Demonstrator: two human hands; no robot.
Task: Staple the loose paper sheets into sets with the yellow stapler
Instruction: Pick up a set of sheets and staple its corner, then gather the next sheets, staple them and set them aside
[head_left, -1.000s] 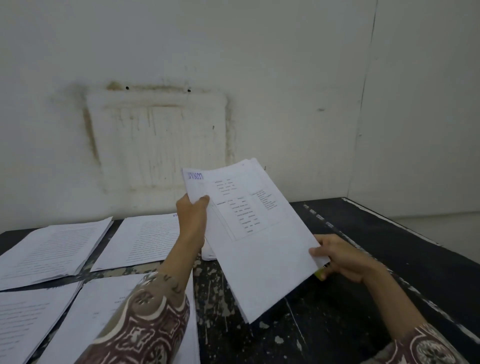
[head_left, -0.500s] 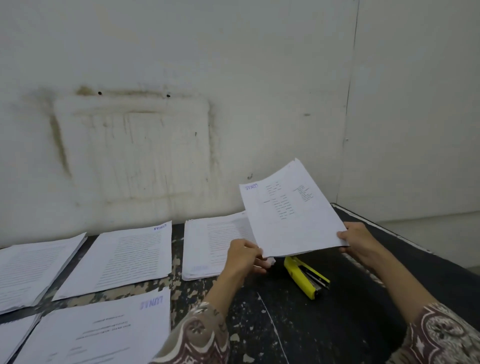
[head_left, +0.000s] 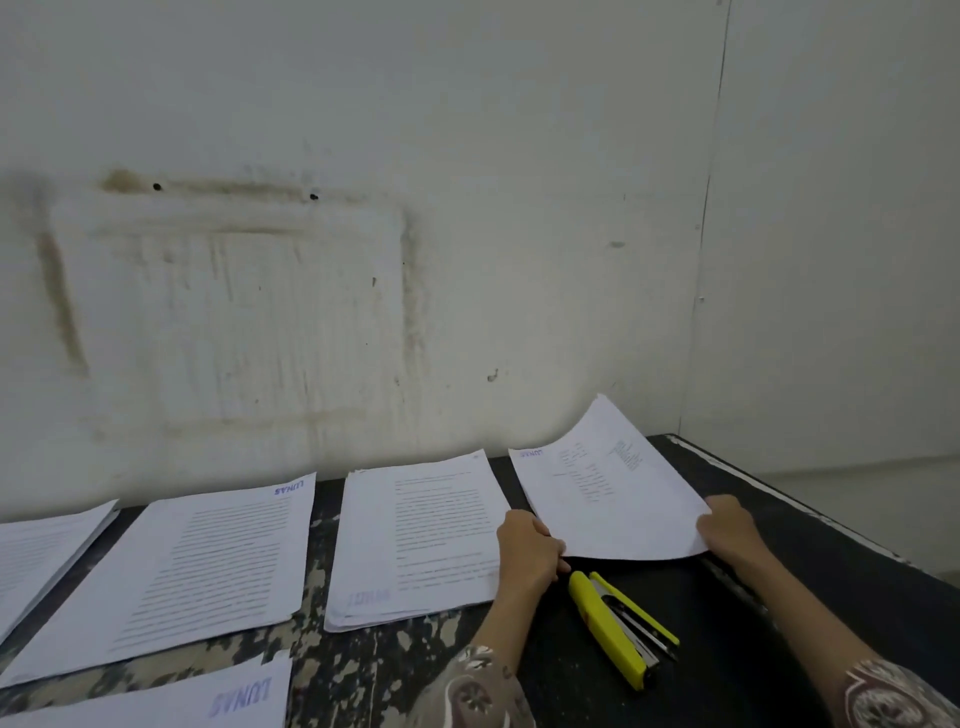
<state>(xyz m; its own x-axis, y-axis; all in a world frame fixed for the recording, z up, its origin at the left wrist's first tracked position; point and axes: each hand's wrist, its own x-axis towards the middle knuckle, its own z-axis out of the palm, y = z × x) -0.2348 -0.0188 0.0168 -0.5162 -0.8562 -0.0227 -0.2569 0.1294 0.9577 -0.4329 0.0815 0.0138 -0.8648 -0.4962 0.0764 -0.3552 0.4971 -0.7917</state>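
Paper set (head_left: 608, 499), right of centre in the frame, is pinched at its near corners by my left hand (head_left: 527, 553) and right hand (head_left: 730, 527). Yellow stapler (head_left: 618, 623) lies just below on the dark surface (head_left: 727, 649); more stacks (head_left: 415, 540) lie left.

Your left hand (head_left: 527, 553) sits low near frame centre, knuckles up, fingers curled under in a closed grip, thumb side toward the right. Its forearm runs down and left to a patterned sleeve (head_left: 470, 691) at the bottom edge. Your right hand (head_left: 730, 527) is farther right and slightly higher, fingers folded over in a pinching grip, back of the hand facing the camera. That forearm angles down to the lower right corner, bare to the cuff (head_left: 893, 699). Hands well apart, both wrists roughly straight.
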